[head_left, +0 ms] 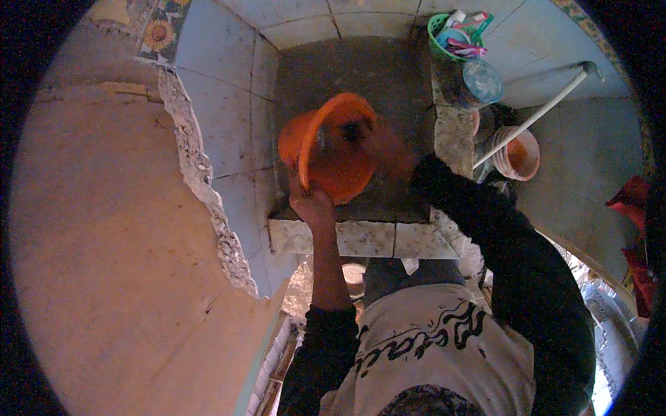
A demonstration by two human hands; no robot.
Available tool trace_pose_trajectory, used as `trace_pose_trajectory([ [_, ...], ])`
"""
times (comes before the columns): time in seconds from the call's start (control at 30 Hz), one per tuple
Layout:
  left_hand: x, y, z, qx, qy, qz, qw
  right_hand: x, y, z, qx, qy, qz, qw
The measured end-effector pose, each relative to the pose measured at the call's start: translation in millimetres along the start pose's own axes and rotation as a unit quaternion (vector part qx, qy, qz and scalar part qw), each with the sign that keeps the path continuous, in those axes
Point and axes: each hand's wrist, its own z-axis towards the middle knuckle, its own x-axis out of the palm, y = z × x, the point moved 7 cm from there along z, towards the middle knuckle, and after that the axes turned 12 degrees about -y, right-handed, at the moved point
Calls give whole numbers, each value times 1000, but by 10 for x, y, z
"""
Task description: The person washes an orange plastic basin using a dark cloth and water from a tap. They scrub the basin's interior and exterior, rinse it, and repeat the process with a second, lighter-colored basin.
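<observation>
An orange bucket (pixel 336 156) is tilted over a tiled basin (pixel 368 239), its mouth turned partly toward me. My left hand (pixel 313 206) is closed on the bucket's near rim, with the fingers partly hidden by it. At the bucket's right side is my right hand (pixel 388 149), smeared by motion, so its fingers cannot be made out. A small dark patch or object (pixel 354 132) shows inside the bucket close to that hand; its kind is unclear.
On the basin's right ledge stand a green basket (pixel 438 43) of toiletries and a bluish round container (pixel 482 82). A pale pipe (pixel 534 118) slants past a dirty pinkish bucket (pixel 522 156). Broken tile edging (pixel 201 173) runs down the left wall.
</observation>
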Motion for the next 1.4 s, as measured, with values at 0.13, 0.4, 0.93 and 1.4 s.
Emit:
trace_pose_trajectory([
  [0.13, 85, -63, 37, 102, 30, 78, 991, 113, 81, -299, 76, -22, 230, 970],
  [0.4, 441, 258, -4, 95, 68, 50, 992, 174, -120, -402, 163, -79, 250, 951],
  [0.93, 1086, 1372, 284, -75, 145, 188, 968, 285, -1090, -669, 349, -170, 90, 917],
  [1.4, 482, 512, -305, -386, 7, -270, 882, -1468, 420, -431, 95, -280, 149, 944],
])
